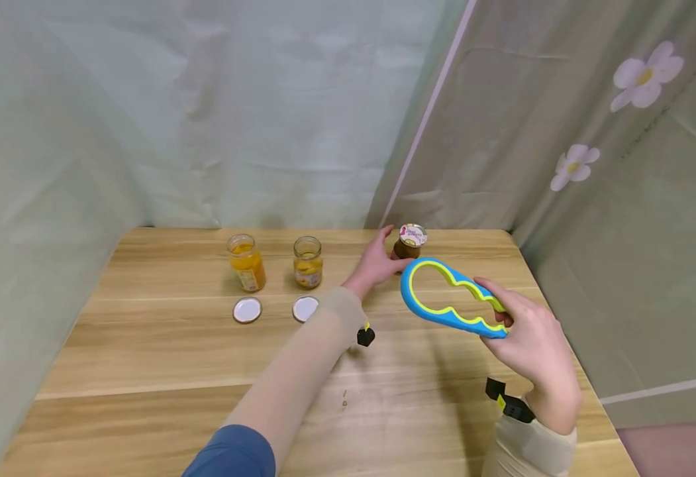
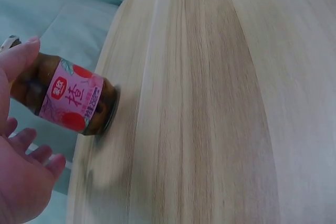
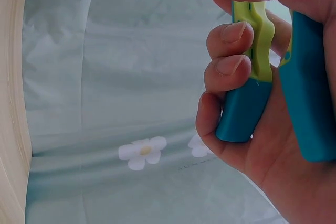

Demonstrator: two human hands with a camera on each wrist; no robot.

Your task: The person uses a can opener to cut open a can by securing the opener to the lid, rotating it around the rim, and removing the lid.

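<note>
Jar (image 1: 408, 251) with a pink label and a printed lid stands upright toward the far right of the wooden desk (image 1: 175, 361), and from where I stand the person's left hand (image 1: 376, 266) is beside it, thumb and fingers spread and unclenched, though I cannot tell whether they touch the glass. Nearer and farther right, the right hand (image 1: 529, 334) grasps the handles of a blue-and-green looped tool (image 1: 408, 291), its ring raised above the desk. Off to the left stand two uncapped jars (image 1: 248, 268) with yellow-orange contents, a white lid (image 1: 247, 309) lying on the near side of each.
</note>
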